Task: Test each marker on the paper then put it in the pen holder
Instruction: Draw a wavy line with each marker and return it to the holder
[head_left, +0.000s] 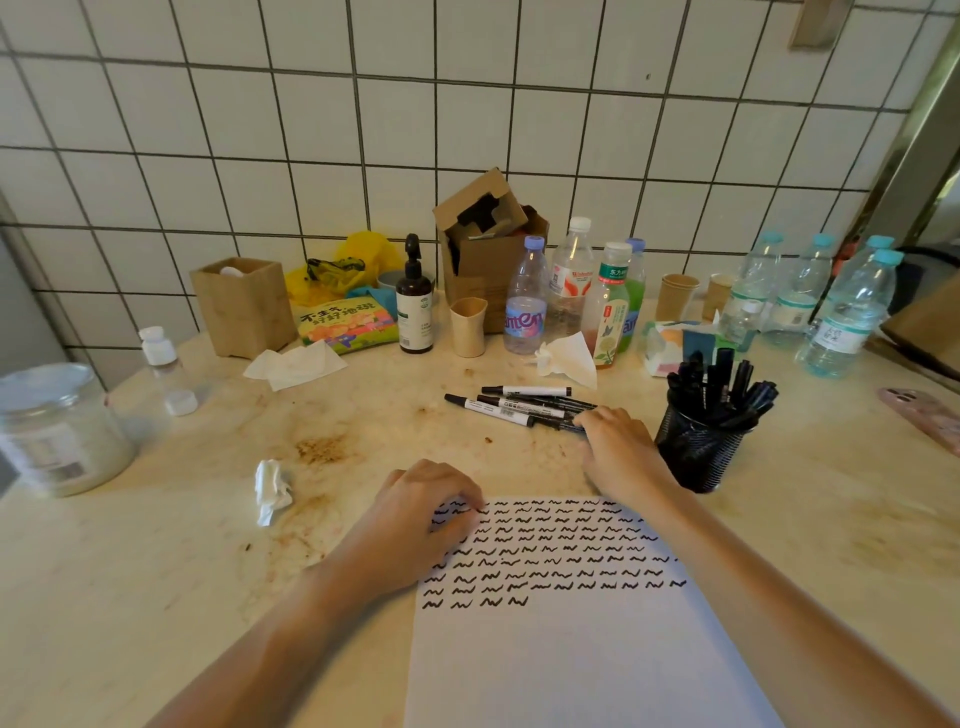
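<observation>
Several untested markers (519, 404) lie in a loose bundle on the bench, just beyond the far edge of the paper (571, 649) and immediately left of the black mesh pen holder (698, 452). At least 4 barrels can be told apart; the exact count cannot be read, because the right hand (618, 447) covers their near ends. That hand rests on the bundle with fingers bent over it, apparently selecting the next marker, though whether one is already pinched cannot be told. The left hand (431, 504) presses curled fingertips on the paper's far-left corner, steadying the sheet and holding nothing. The paper carries 7 full rows of black squiggles and an 8th row with only 4, so its near half is blank. The pen holder stands near the paper's far-right corner and is crowded with dark markers. Judged from this, the task is well advanced: most markers are tested and stored, and only the small bundle remains to be tested and stowed.
</observation>
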